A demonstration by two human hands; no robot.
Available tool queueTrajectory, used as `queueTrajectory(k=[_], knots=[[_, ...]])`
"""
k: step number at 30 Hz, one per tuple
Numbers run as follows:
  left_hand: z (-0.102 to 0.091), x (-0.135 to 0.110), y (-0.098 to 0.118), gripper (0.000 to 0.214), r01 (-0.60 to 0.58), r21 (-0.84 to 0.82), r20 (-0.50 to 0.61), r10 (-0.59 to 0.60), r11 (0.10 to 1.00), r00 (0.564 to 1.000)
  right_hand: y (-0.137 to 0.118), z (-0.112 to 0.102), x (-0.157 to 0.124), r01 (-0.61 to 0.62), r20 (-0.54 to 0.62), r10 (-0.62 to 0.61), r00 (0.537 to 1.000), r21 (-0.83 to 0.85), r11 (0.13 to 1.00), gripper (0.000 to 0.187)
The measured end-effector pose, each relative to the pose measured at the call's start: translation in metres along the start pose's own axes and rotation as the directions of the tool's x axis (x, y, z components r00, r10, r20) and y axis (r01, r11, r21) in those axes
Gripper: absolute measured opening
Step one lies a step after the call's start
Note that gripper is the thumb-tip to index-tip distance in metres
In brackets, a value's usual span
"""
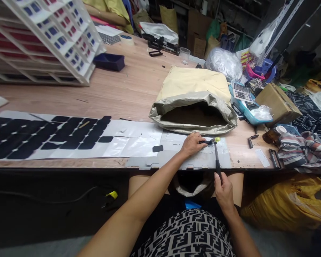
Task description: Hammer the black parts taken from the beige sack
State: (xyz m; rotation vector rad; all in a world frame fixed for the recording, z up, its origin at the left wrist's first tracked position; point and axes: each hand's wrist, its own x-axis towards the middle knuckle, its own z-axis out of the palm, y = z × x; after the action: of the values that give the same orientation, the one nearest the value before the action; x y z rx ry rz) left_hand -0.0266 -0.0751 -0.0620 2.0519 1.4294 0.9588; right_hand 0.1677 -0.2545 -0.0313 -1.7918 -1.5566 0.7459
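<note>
My right hand (224,191) is wrapped round the black grip of a small hammer (216,151) with a metal shaft and a yellowish head. The hammer head is at the tip of a small dark part (206,141); whether they touch I cannot tell. My left hand (193,144) pinches that dark part low over a grey work mat (182,162) at the table's front edge. Just behind the hands lies a sack (195,80) with its mouth gaping toward me. A single black rounded rectangular piece (157,148) lies left of my left hand.
Black rounded pieces lie in rows on a white sheet (131,148) to the left. A white plastic crate (80,67) and a dark blue tray (109,61) stand behind it. Right are a calculator (242,92), a cardboard box (279,103), a brown jar (271,135) and a cloth (294,150).
</note>
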Motion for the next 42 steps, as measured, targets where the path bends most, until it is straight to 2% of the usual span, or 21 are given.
queueTrajectory(k=[11,14,16,19,22,26,29,34,38,42], knots=[[-0.002,0.000,0.001,0.017,-0.019,0.008,0.001,0.019,1.000,1.000,-0.011,0.005,-0.002,0.011,0.041,-0.012,0.999,0.025,1.000,0.044],[-0.001,0.000,0.000,0.018,-0.017,0.018,0.001,0.017,1.000,1.000,-0.009,0.006,-0.001,-0.019,0.038,0.017,0.999,0.055,0.998,0.044],[0.000,0.000,0.000,0.019,-0.002,0.016,-0.005,0.002,1.000,1.000,-0.005,0.007,0.001,-0.064,0.017,0.062,0.998,0.137,0.989,0.044],[0.000,0.001,0.000,0.021,0.011,0.005,-0.002,-0.011,1.000,1.000,0.001,0.007,0.007,-0.163,-0.021,0.183,0.983,0.367,0.916,0.048],[-0.001,0.001,0.000,0.023,0.016,-0.005,0.009,-0.016,1.000,1.000,0.007,0.005,0.016,-0.226,-0.062,0.321,0.945,0.584,0.780,0.051],[-0.003,0.000,0.003,0.023,0.031,-0.002,0.016,-0.031,1.000,0.999,0.011,0.000,0.024,-0.264,-0.043,0.441,0.897,0.747,0.610,0.049],[-0.004,0.000,0.004,0.023,0.039,0.005,0.023,-0.039,0.999,0.999,0.013,-0.001,0.026,-0.260,-0.023,0.435,0.900,0.773,0.578,0.048],[-0.011,0.001,0.004,0.022,-0.019,-0.058,0.071,0.023,0.998,0.997,0.016,0.001,0.026,-0.254,-0.024,0.417,0.909,0.761,0.597,0.051],[-0.033,-0.019,0.013,0.022,-0.105,-0.173,0.181,0.137,0.979,0.974,0.020,0.000,0.025,-0.261,-0.008,0.411,0.911,0.761,0.593,0.055],[-0.050,-0.070,0.028,0.014,-0.229,-0.202,0.309,0.284,0.952,0.908,0.023,-0.001,0.024,-0.273,0.013,0.407,0.913,0.761,0.589,0.057]])
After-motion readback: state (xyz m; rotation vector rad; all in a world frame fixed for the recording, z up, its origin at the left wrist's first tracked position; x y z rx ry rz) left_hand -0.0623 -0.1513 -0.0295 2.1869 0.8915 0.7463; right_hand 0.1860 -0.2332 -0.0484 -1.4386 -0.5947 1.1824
